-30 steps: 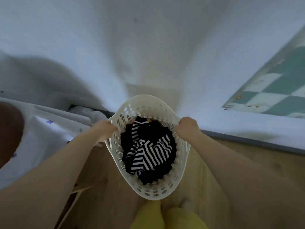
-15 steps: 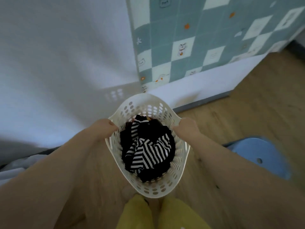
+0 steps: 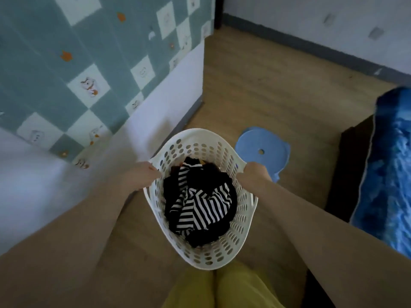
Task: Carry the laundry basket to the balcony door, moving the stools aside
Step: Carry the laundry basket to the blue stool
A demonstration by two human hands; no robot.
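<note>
I hold a white perforated laundry basket [image 3: 241,230] in front of me, lifted off the wooden floor. Black and black-and-white striped clothes [image 3: 200,207] fill it. My left hand [image 3: 142,176] grips the basket's left rim. My right hand [image 3: 253,174] grips the right rim. A low blue plastic stool [image 3: 264,150] with a small hole in its seat stands on the floor just beyond the basket, to the right, partly behind my right hand.
A wall with a teal-and-white checked covering [image 3: 66,74] runs along the left and ends at a corner. Wooden floor [image 3: 266,85] stretches ahead to a far wall with a dark skirting. A dark-framed bed with a blue fluffy blanket [image 3: 391,170] lies at the right.
The view has swung to the right: the plain white wall gave way to the checked wall, then the open floor, the blue stool and the bed came into sight. Both hands kept their grip.
</note>
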